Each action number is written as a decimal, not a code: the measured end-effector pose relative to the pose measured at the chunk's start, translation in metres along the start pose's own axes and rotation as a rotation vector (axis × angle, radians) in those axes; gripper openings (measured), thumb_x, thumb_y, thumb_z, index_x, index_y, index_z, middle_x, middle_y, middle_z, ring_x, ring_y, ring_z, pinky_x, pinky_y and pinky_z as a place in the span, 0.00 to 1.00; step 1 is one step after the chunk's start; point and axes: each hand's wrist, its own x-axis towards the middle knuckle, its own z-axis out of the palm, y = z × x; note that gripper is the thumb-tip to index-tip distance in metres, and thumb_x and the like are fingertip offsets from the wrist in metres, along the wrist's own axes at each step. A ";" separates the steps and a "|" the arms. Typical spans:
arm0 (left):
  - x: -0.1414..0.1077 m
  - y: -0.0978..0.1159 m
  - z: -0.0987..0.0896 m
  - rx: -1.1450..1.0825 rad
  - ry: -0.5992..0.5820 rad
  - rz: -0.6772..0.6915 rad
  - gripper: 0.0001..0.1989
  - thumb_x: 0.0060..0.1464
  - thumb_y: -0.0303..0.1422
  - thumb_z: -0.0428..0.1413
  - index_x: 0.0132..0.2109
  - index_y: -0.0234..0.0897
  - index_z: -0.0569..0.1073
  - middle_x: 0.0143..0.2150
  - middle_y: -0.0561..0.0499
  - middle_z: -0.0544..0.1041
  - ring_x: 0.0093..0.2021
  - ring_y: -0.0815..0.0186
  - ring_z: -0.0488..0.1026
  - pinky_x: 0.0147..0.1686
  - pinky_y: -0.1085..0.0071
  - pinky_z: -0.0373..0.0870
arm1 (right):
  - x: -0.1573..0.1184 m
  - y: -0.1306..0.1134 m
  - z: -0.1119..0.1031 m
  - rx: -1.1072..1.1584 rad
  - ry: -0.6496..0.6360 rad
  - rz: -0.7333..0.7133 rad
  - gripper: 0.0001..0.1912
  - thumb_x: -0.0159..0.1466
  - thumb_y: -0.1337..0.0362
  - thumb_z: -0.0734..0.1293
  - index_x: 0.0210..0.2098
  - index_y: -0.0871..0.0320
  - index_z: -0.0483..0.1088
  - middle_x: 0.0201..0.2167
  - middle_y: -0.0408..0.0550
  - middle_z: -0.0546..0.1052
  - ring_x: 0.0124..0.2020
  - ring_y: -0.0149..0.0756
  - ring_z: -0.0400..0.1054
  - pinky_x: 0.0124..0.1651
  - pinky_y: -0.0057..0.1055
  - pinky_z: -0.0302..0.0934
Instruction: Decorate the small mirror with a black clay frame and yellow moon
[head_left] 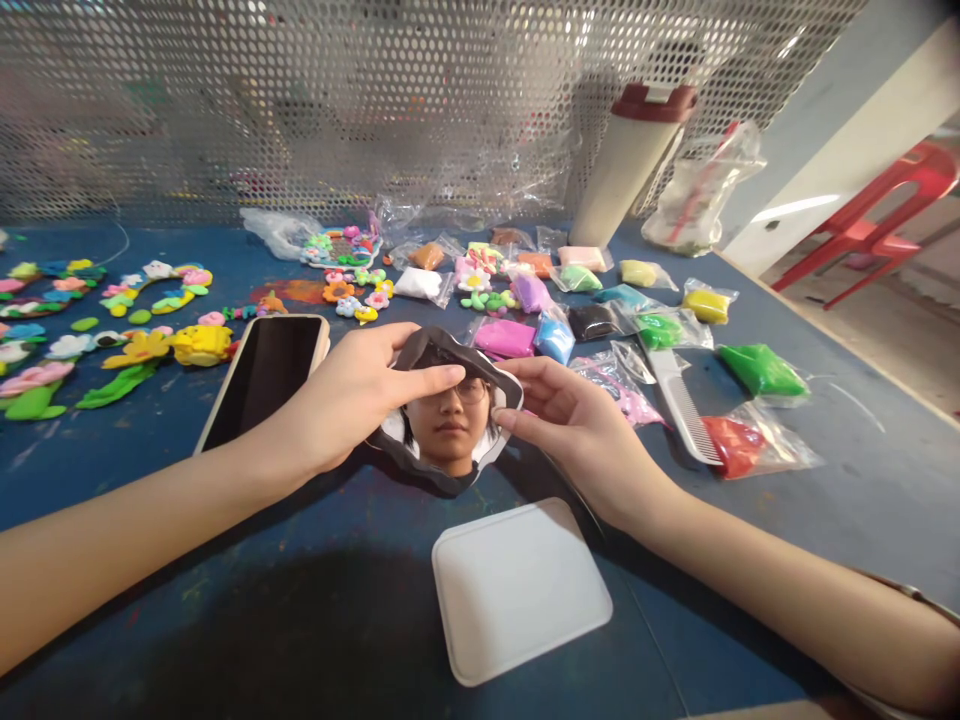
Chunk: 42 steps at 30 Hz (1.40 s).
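Note:
Between my two hands is a small mirror (450, 440) with a wavy border of dark clay, tilted toward me; a person's reflection shows in it. My left hand (360, 390) grips its left side, the thumb lying across the upper part of the glass and the fingers behind. On the right edge, my right hand (577, 430) pinches the rim between thumb and fingers. Below the mirror, a white rounded rectangular plate (523, 590) lies flat on the blue table (300, 600). A phone (262, 375) with a dark screen lies beside my left wrist.
Bagged coloured clay packets (660, 330) spread across the right and middle. A white comb (686, 410) lies near a red packet (739, 445). Colourful clay flowers (142, 350) cover the left. A tumbler (634, 160) and plastic bag (701, 190) stand before the perforated metal panel (300, 110).

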 end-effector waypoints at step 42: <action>0.013 -0.008 -0.013 -0.254 -0.230 -0.180 0.16 0.49 0.43 0.62 0.41 0.37 0.75 0.40 0.49 0.77 0.40 0.64 0.73 0.32 0.74 0.69 | 0.003 0.004 -0.001 0.318 0.108 0.240 0.10 0.56 0.66 0.72 0.38 0.57 0.71 0.34 0.41 0.76 0.35 0.27 0.71 0.41 0.26 0.65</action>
